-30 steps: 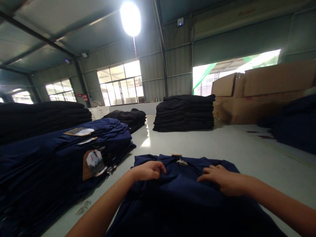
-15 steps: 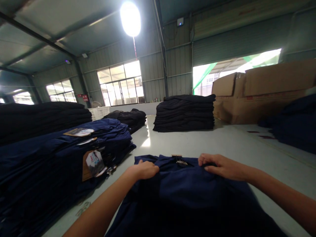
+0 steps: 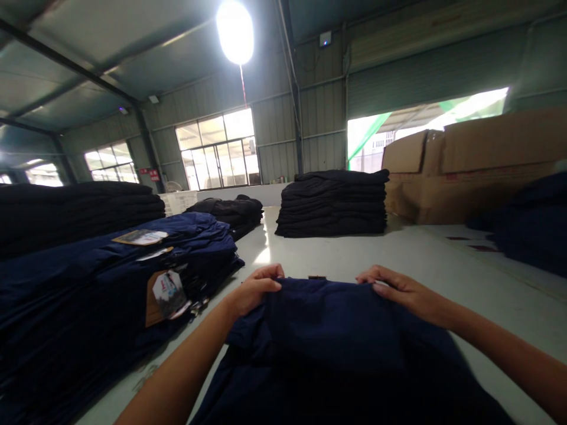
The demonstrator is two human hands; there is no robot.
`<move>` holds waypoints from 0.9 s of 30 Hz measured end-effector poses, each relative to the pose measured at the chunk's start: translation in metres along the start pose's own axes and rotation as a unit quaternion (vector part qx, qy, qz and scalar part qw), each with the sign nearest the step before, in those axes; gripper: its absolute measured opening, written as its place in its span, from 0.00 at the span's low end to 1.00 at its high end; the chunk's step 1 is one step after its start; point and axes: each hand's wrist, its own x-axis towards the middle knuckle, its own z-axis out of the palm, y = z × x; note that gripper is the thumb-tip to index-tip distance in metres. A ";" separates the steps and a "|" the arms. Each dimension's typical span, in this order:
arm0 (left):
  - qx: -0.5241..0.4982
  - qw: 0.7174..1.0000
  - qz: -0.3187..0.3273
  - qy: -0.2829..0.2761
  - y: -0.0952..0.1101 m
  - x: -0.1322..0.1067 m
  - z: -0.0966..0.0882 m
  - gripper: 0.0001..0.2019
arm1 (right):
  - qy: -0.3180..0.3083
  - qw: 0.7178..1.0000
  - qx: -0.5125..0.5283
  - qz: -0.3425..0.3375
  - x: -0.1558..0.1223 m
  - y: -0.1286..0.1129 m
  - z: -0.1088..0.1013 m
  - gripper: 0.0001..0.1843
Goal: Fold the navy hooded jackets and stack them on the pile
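A navy blue garment (image 3: 328,336) lies on the pale table (image 3: 398,254) right in front of me. My left hand (image 3: 254,289) is closed on the garment's far left edge. My right hand (image 3: 401,289) grips its far right edge, fingers curled over the cloth. The far part of the garment is folded over and raised between both hands. A small tag (image 3: 317,277) just shows past the fold.
A tall pile of navy garments (image 3: 110,277) with paper hang tags (image 3: 166,292) stands at my left. Black stacks (image 3: 332,203) (image 3: 75,209) sit farther back. Cardboard boxes (image 3: 469,165) and another dark pile (image 3: 531,227) are at the right.
Both hands moved away from me to the garment's far edge and closed on it. The cloth now folds over, hiding most of the collar and tag.
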 end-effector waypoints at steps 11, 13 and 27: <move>0.372 0.924 -0.086 0.014 -0.028 0.031 -0.026 0.08 | -0.089 0.985 -0.113 0.095 0.017 0.021 0.006 0.11; 0.389 0.918 -0.075 0.033 -0.042 0.040 -0.027 0.10 | -0.063 0.972 -0.203 0.096 0.023 0.029 0.015 0.08; 0.568 0.814 -0.008 0.124 -0.044 0.037 -0.047 0.09 | 0.010 0.906 -0.417 0.067 0.021 0.040 0.007 0.16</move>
